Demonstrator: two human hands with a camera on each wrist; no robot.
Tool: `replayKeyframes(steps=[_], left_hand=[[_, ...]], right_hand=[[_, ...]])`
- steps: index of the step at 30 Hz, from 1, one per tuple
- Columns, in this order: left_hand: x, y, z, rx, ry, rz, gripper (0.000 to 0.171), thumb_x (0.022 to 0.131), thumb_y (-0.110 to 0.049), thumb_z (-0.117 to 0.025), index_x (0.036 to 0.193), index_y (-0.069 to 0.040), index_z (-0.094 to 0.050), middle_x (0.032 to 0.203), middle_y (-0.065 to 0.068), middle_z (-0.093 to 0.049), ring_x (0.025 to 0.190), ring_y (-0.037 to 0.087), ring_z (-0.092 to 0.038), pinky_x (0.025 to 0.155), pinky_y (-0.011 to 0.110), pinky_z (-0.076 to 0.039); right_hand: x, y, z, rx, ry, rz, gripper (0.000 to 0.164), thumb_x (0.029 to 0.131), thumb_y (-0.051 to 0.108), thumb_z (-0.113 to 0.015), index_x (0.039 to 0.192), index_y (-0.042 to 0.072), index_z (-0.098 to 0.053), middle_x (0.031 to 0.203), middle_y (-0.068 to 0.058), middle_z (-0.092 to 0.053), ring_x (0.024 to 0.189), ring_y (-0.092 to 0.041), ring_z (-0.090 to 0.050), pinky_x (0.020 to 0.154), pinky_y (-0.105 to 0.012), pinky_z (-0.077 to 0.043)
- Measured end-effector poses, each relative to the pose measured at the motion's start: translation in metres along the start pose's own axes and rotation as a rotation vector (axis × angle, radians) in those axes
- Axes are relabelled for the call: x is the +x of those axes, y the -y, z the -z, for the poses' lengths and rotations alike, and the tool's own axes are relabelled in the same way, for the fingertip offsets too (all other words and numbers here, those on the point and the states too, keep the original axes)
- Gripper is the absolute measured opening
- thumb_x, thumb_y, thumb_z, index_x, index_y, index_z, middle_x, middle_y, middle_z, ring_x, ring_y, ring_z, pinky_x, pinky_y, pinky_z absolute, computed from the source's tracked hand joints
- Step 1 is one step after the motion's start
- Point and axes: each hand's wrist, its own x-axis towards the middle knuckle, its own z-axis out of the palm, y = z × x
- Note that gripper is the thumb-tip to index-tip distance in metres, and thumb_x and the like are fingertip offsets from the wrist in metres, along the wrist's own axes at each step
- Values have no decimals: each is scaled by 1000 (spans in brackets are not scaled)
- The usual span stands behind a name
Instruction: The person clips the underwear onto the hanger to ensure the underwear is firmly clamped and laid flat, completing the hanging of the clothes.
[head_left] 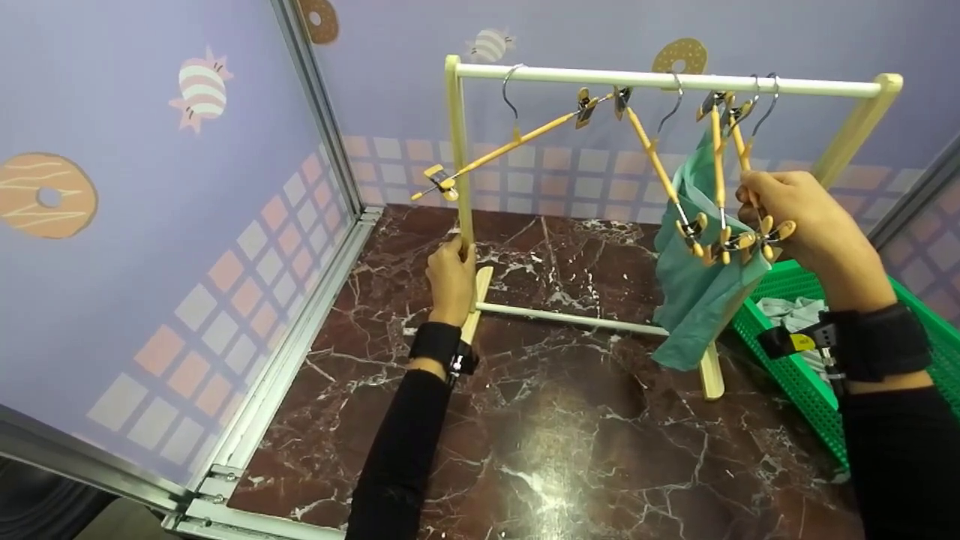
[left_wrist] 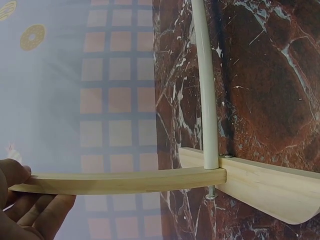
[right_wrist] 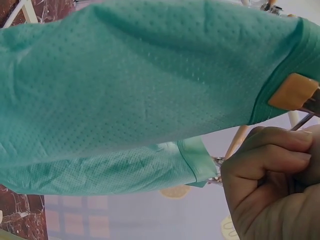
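My left hand [head_left: 450, 279] grips the left upright post [head_left: 458, 135] of a wooden clothes rack, low on the post. In the left wrist view the thumb lies on one side of the post [left_wrist: 115, 182] and fingers on the other. At the rack's right end, my right hand [head_left: 814, 217] pinches the bar of the rightmost clip hanger [head_left: 739, 142]. Green cloth [head_left: 694, 300] hangs from clips beside this hand; its fingers [right_wrist: 265, 160] are curled below a clip [right_wrist: 294, 92] on the cloth. Another clip hanger [head_left: 649, 146] hangs left of these, and a bare one [head_left: 536, 133] hangs tilted near the left post.
A green basket [head_left: 791, 405] with light grey cloth [head_left: 791, 311] stands at the right, beneath my right arm. The rack's white lower rod [head_left: 570, 319] runs just above the dark marble-patterned tabletop [head_left: 480, 420]. Patterned walls [head_left: 247, 150] enclose the left and back.
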Motion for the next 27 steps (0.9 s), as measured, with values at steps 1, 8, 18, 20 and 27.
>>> replayKeyframes(steps=[1,8,18,20,27], left_hand=[[0,0,-1,2,0,-2,12,96,-12,-70,96,-1,-74,84,15,-71,75,33,-70,64,47,-56],[0,-4,-3,-3,-3,5,11,96,-12,-71,96,-2,-74,84,14,-72,76,32,-70,65,48,-56],[1,-1,0,17,26,19,12,96,-14,-72,95,-2,-74,85,15,-72,78,34,-70,66,50,-56],[2,1,3,9,40,22,13,96,-14,-71,97,-1,-73,87,16,-72,80,34,-70,68,50,-56],[-6,9,9,-137,124,57,32,97,-11,-69,126,1,-65,114,18,-71,102,31,-70,89,40,-56]], right_hand=[[0,0,1,1,0,-3,36,107,40,-43,96,9,-58,76,7,-49,59,-4,-45,48,-24,-41],[0,-1,5,29,-20,-4,33,107,36,-45,96,9,-60,75,6,-52,59,-4,-47,48,-23,-42],[-4,-4,9,12,2,-41,35,106,42,-46,96,14,-64,69,8,-52,54,-6,-46,45,-26,-41],[-6,-6,11,2,3,-32,38,105,46,-47,94,16,-67,70,8,-53,54,-7,-49,45,-27,-44],[-21,-27,22,-40,-37,39,48,104,56,-44,93,17,-71,71,7,-57,57,-8,-51,49,-24,-45]])
